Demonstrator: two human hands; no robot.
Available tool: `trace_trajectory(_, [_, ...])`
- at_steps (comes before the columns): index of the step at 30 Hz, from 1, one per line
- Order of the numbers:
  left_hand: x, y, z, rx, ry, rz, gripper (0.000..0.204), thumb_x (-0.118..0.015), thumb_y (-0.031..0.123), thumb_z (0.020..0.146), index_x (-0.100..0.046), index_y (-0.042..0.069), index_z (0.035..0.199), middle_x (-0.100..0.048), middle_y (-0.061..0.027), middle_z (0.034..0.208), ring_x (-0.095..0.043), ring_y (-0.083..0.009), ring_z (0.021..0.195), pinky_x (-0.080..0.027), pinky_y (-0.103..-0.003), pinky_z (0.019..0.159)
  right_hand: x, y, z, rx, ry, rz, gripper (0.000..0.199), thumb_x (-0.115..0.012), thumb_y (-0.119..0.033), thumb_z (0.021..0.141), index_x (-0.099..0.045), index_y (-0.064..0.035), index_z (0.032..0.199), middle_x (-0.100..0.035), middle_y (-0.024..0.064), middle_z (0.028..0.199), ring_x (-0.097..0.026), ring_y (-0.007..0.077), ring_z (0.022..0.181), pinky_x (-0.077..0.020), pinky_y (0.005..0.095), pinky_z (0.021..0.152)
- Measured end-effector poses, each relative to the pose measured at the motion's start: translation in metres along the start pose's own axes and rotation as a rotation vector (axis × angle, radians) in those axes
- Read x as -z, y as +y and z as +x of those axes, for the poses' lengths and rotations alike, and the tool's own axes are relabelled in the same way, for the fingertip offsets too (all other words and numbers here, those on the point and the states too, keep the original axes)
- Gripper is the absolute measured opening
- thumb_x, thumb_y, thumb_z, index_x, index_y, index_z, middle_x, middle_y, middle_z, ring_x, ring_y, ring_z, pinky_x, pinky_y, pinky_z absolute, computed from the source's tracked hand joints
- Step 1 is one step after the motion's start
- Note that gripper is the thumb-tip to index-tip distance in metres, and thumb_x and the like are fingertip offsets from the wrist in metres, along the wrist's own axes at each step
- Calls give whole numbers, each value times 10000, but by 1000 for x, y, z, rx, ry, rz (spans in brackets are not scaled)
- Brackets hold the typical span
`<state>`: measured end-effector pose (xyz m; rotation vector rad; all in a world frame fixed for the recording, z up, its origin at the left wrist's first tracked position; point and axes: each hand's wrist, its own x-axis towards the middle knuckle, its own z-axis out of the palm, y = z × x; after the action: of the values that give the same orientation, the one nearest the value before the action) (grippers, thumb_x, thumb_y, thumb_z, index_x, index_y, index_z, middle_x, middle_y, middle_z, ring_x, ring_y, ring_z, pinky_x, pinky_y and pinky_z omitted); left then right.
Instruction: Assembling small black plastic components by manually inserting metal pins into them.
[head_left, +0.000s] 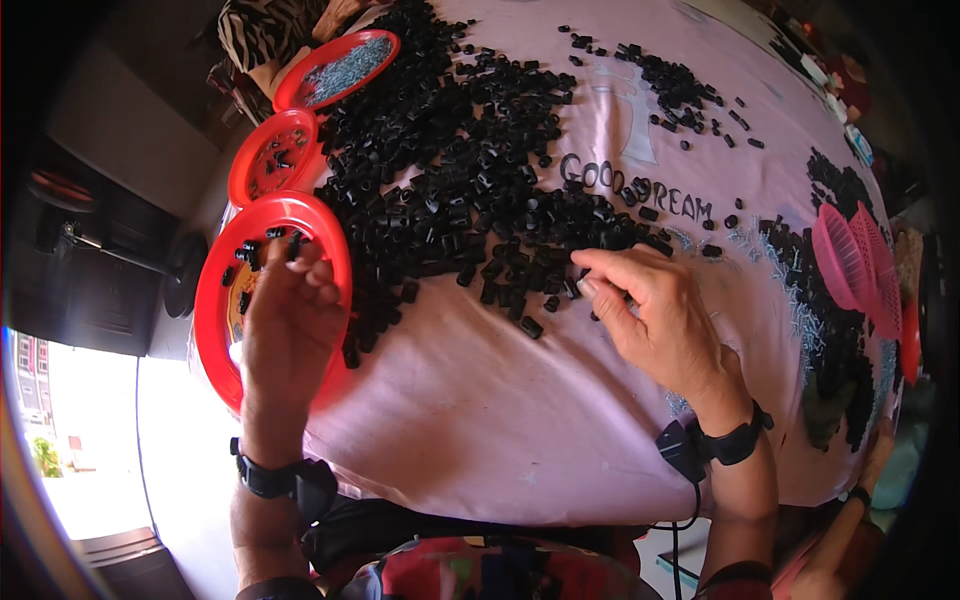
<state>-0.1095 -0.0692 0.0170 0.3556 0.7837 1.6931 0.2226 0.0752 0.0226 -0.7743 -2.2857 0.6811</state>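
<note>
The right hand (655, 310) rested on the pink cloth (470, 420) at the near edge of the big heap of small black tube pieces (470, 190), its fingertips (590, 285) drawn together and pointing left into the loose fringe of that heap; whether a piece was already pinched between them could not be told, since the fingers hid the gap. The nearest stray pieces lay just left of those fingertips and a little nearer, one short cylinder (531, 327) lying with its long axis slanting from far-left to near-right. The left hand (290, 310) was raised over the nearest red plate (215, 300), fingers loosely curled and half open, with nothing plainly held; a few black pieces lay on the plate's far part. So the right hand was the nearer one to the heap, and the plate lay well to its left, with the heap's left margin touching the plate's right rim. Between the two hands, on the near side, the cloth was bare and gave open room for crossing. Two more red plates sat farther off on the left, the middle one (272, 155) with a few black bits, the far one (340, 65) filled with pale grey small parts. At the right edge stood pink mesh baskets (850, 255) beside another dark pile (835, 330).
</note>
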Motion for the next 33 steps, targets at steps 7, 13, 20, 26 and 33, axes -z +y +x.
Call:
trace_trajectory(7, [22, 14, -18, -4, 170, -114, 383, -551, 397, 1094, -626, 31, 1179, -717, -60, 1014, -711, -188, 911, -578, -294, 796, 27, -4, 0, -71, -38, -96, 66, -706, -61, 902, -744, -8, 892, -720, 166, 789, -701, 343, 698, -544, 427, 655])
trace_trajectory(13, [-44, -22, -23, 91, -82, -1, 286, -536, 344, 1101, -631, 81, 1157, -723, -84, 1004, -677, -184, 880, -531, -328, 798, 49, -4, -4, -139, -233, -234, 112, -723, -120, 850, -754, -18, 814, -720, 170, 753, -718, 354, 728, -549, 433, 673])
trace_trajectory(20, [-116, -22, -22, 36, -545, 446, 353, -614, 343, 1049, -650, 18, 1179, -708, -154, 1082, -674, -210, 921, -531, -334, 869, 87, -6, 1, -427, -548, -273, 210, -827, -252, 706, -764, -54, 736, -717, 131, 697, -710, 293, 644, -532, 363, 633])
trace_trajectory(26, [-120, -38, -59, 65, -518, 380, 325, -623, 307, 1036, -655, 15, 1174, -708, -145, 1075, -674, -202, 916, -531, -328, 865, 100, 2, -3, -573, -523, -366, 226, -853, -245, 660, -755, -50, 716, -707, 123, 660, -696, 271, 601, -522, 368, 604])
trace_trajectory(33, [-106, -24, -61, 74, -582, 269, 294, -632, 265, 1020, -660, 11, 1167, -708, -134, 1068, -675, -193, 910, -532, -320, 860, 86, 16, 0, -552, -615, -344, 254, -846, -245, 680, -749, -14, 717, -691, 145, 650, -688, 232, 583, -494, 340, 584])
